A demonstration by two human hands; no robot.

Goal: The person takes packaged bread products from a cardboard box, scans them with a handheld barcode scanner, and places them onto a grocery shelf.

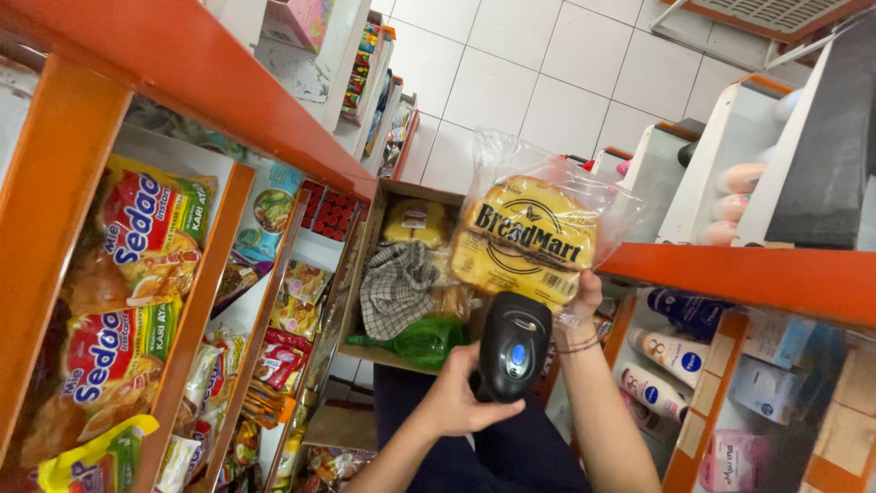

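The orange shelf frame [64,183] at the left edge is closest to the camera, and behind it packets of instant noodles [151,233] in red, yellow and green stand in rows. Lower in the middle, the left hand [456,397] is closed around the handle of a black barcode scanner [514,347], whose head points up toward the bread. The right hand [584,297] comes up from below with a thin bracelet on the wrist; it grasps the lower right edge of a clear plastic bag of yellow sliced bread [529,237] and holds it up in the aisle, just above the scanner and almost touching it. Behind the bread and the scanner there is an open cardboard box [365,265] standing in the aisle between the two shelf units. Inside the box lie another bag of bread [415,222], a grey checked cloth [397,288] and a green plastic thing [422,340] which I cannot identify. On the right side, under an orange shelf [748,274], white and dark blue lotion bottles [671,361] lie in a row. The floor of white tiles [538,82] shows at the top of the view.
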